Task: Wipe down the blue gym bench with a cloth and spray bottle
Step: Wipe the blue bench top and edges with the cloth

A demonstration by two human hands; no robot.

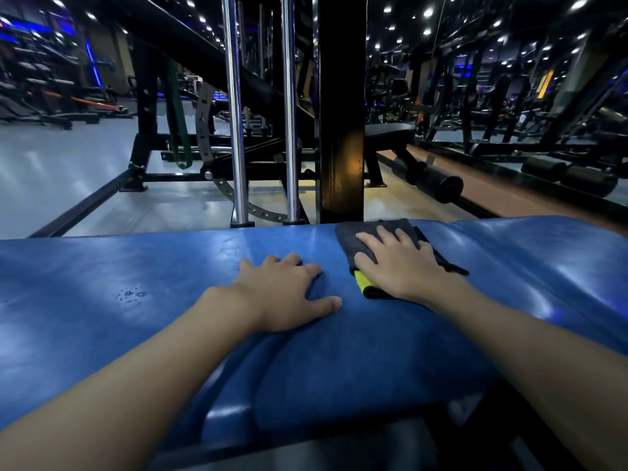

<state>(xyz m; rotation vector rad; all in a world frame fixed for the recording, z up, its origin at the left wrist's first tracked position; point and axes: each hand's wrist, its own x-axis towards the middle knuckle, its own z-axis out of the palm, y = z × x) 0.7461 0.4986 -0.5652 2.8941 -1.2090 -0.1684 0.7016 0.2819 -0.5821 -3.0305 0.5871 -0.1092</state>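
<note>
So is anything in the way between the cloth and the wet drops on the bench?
Yes, the left hand rests flat on the bench between the cloth, under the right hand, and the drops. Nothing else shows there.

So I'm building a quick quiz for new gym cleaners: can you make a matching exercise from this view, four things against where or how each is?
1 left hand
2 right hand
3 cloth
4 droplets

A dark grey with yellow
B rests on bare bench
C presses the cloth
D left of both hands

Pairs: 1-B, 2-C, 3-A, 4-D
</note>
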